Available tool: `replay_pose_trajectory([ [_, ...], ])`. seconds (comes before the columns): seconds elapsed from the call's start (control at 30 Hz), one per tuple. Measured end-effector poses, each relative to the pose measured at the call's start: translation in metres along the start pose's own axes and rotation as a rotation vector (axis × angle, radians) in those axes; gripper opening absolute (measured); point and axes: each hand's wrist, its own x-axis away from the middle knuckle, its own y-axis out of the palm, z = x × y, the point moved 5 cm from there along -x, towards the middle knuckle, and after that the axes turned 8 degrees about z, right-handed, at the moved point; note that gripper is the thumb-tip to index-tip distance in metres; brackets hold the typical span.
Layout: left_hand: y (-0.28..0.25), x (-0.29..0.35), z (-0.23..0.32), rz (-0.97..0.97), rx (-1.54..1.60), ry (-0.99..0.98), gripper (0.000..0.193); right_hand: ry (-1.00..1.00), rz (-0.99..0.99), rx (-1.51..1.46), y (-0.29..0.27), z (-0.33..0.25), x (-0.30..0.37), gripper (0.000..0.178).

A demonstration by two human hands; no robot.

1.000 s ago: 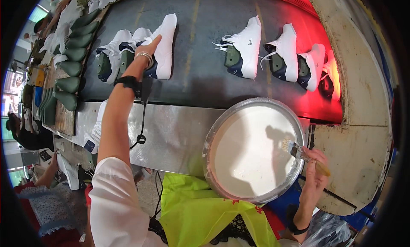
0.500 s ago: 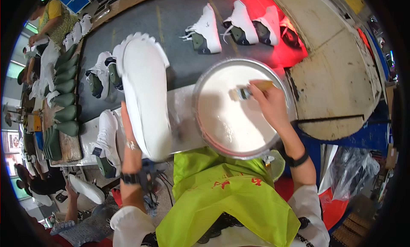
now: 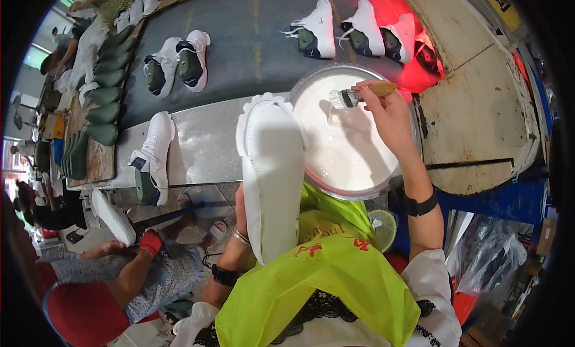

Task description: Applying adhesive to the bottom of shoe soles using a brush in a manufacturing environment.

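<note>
My left hand (image 3: 241, 212) is closed round the side of a white shoe upper (image 3: 272, 167), most of its fingers hidden behind it. The upper's flat bottom faces me, with a scalloped edge at the far end and stitching along the rim. Pinched in my right hand (image 3: 389, 119) is a paintbrush (image 3: 348, 98) with a wooden handle and wet white bristles. A thin strand hangs from the bristles over the white liquid (image 3: 353, 158) in a round metal basin (image 3: 335, 194). The upper's right edge overlaps the basin's left rim in view.
White shoes with green lasts (image 3: 190, 65) stand on a dark conveyor belt (image 3: 233, 41), several at the far right under red light. Another shoe (image 3: 156, 155) lies on the metal ledge (image 3: 206, 143). Green lasts (image 3: 102, 133) line the left board. A person in a red cap (image 3: 84, 311) works lower left.
The shoe upper in my left hand has come rightward and nearer to my body. My right hand has raised the brush from the liquid's surface. A red-capped person has come into view.
</note>
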Motion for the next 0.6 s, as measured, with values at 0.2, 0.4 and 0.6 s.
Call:
replay_pose_trajectory([
  [0.2, 0.054, -0.005, 0.009, -0.144, 0.047, 0.000, 0.049, 0.048, -0.145, 0.325, 0.000, 0.004, 0.006, 0.017],
  [0.4, 0.039, -0.030, 0.002, -0.132, -0.126, 0.017, 0.048, -0.035, -0.303, -0.105, 0.025, -0.083, 0.034, 0.022],
  [0.6, 0.052, -0.022, -0.001, -0.162, -0.356, 0.098, 0.045, 0.131, -0.329, -0.225, 0.044, -0.053, -0.022, 0.030],
])
